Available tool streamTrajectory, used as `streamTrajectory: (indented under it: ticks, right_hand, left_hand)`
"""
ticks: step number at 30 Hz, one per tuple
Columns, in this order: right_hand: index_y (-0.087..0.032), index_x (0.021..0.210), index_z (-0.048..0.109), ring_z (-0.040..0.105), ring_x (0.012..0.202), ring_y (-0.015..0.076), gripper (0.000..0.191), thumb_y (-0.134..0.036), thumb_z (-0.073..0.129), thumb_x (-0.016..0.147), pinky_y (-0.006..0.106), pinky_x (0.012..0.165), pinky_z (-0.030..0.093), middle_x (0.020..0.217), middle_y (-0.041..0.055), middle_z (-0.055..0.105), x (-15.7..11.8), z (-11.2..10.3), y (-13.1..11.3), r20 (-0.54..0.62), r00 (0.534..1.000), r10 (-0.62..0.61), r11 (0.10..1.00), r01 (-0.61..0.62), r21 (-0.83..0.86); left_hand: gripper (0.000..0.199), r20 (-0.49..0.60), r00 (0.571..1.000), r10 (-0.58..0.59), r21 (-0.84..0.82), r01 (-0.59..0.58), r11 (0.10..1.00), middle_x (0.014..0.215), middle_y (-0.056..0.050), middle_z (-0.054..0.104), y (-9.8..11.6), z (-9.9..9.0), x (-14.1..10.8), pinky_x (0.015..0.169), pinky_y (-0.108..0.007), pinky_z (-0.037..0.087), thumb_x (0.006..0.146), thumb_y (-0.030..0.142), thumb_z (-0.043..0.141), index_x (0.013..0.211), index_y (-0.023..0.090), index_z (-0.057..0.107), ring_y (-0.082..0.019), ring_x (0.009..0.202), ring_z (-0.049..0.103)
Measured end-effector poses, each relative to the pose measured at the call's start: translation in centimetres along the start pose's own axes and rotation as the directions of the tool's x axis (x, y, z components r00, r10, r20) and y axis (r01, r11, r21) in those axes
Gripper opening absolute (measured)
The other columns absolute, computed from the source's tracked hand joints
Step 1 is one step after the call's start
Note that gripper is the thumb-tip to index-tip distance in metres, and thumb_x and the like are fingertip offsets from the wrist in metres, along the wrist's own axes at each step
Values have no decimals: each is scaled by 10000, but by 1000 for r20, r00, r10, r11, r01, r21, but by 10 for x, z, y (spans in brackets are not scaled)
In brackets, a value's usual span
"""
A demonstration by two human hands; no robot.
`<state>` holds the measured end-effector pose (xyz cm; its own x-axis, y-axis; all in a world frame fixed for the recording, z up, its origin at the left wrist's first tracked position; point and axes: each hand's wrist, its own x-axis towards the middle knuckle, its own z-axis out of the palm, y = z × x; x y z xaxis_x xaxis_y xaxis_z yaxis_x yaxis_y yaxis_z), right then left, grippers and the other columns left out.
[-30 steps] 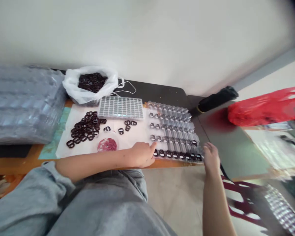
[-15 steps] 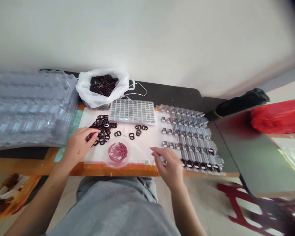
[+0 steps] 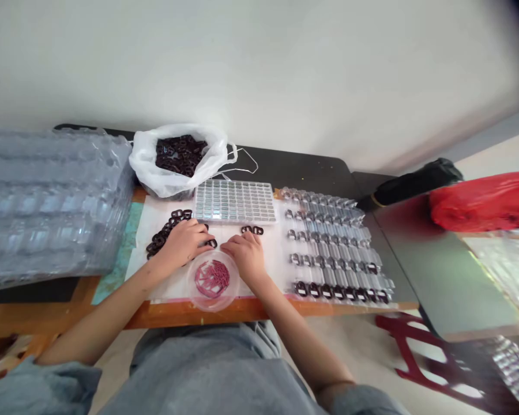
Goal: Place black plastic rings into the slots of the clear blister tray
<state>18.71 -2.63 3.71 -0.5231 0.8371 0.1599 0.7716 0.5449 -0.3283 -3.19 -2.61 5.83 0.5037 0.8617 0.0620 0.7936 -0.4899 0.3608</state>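
Over the right side of a pile of dark buckles (image 3: 159, 239) lies my left hand (image 3: 185, 241), its fingers bent down; one dark buckle (image 3: 213, 243) shows at its fingertips. My right hand (image 3: 245, 253) is just to the right, fingers curled down on the white sheet, and what is under them is hidden. Between and below both hands sits a round clear dish (image 3: 211, 280) of small pink strips. Two loose buckles (image 3: 251, 230) lie above my right hand. Behind them is a compartment tray (image 3: 236, 200) with small grey pieces.
A white bag (image 3: 142, 158) full of dark buckles stands behind the pile. Stacked clear plastic trays (image 3: 47, 213) fill the left. Rows of clear trays (image 3: 337, 248), the front row holding dark buckles, lie right. Farther right are a red bag (image 3: 484, 202) and red stool (image 3: 410, 351).
My right hand has moved left from beside the clear trays to the sheet's middle. My left hand has moved right across the pile. The view has shifted slightly.
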Motion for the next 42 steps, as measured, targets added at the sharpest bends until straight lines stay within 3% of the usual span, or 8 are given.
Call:
streamTrajectory:
  ticks: [7, 17, 22, 25, 28, 31, 38, 42]
  right_hand:
    - [-276, 1086, 734, 563, 922, 250, 254, -425, 698, 884, 388, 847, 364, 1008, 32, 758, -20, -19, 18, -142, 978, 151, 988, -155, -18]
    - [-273, 1091, 710, 574, 935, 279, 298, -442, 733, 847, 402, 817, 375, 999, 47, 742, -21, -7, 13, -38, 980, 194, 977, -196, -81]
    - [-251, 1072, 715, 576, 917, 254, 327, -466, 751, 828, 379, 839, 371, 947, 39, 736, -20, -27, 13, -110, 966, 234, 972, -236, -9]
    - [-256, 1045, 721, 576, 867, 228, 365, -546, 727, 823, 359, 828, 369, 864, 25, 714, -15, -54, -1, -226, 949, 220, 975, -213, 57]
    - [-272, 1007, 729, 573, 853, 212, 393, -613, 700, 813, 348, 827, 368, 848, 18, 697, -5, -75, -22, -300, 944, 137, 990, -117, 84]
    - [-270, 1022, 732, 577, 865, 209, 370, -586, 697, 831, 345, 819, 366, 867, 20, 700, 4, -80, -39, -317, 946, 72, 995, -48, 82]
    - [-244, 1029, 726, 619, 858, 184, 197, -381, 702, 889, 315, 815, 423, 893, 7, 729, 13, -63, -15, -276, 955, 106, 969, -36, 245]
    - [-252, 866, 767, 628, 797, 173, 38, -242, 730, 867, 301, 742, 415, 840, -9, 749, 8, -34, 3, -73, 991, 109, 978, -94, 184]
  left_hand:
    - [348, 30, 999, 40, -44, -39, 998, 922, -90, 694, -1, 4, 3, 819, -389, 432, 959, 463, 531, 1058, 185, 716, -263, 896, 574]
    - [394, -32, 999, 6, 6, -6, 1000, 954, -92, 707, -3, 5, -5, 804, -384, 462, 970, 505, 495, 1064, 190, 713, -264, 895, 611]
    - [352, -218, 953, -210, -300, 140, 944, 986, -81, 724, 8, -11, -5, 865, -362, 482, 985, 459, 484, 985, 197, 719, -231, 921, 639]
    - [358, -56, 914, -402, -699, 251, 669, 918, -70, 737, 23, -23, 1, 752, -337, 528, 927, 500, 579, 1036, 184, 707, -210, 799, 666]
    - [498, 194, 909, -370, -933, 288, 218, 952, -91, 745, 36, -27, 8, 718, -329, 560, 840, 527, 692, 1179, 162, 670, -224, 826, 698]
    - [542, 264, 915, -307, -965, 253, -75, 955, -103, 745, 40, -23, 14, 741, -310, 571, 731, 510, 812, 1124, 152, 710, -226, 875, 706]
    - [499, 298, 874, -385, -925, 165, -342, 826, -62, 749, 20, -12, 13, 608, -181, 569, 561, 474, 923, 917, 160, 772, -145, 694, 700]
    - [543, 270, 849, -455, -892, 43, -449, 801, -38, 743, 6, -10, 14, 561, -120, 558, 498, 445, 949, 912, 149, 761, -111, 655, 690]
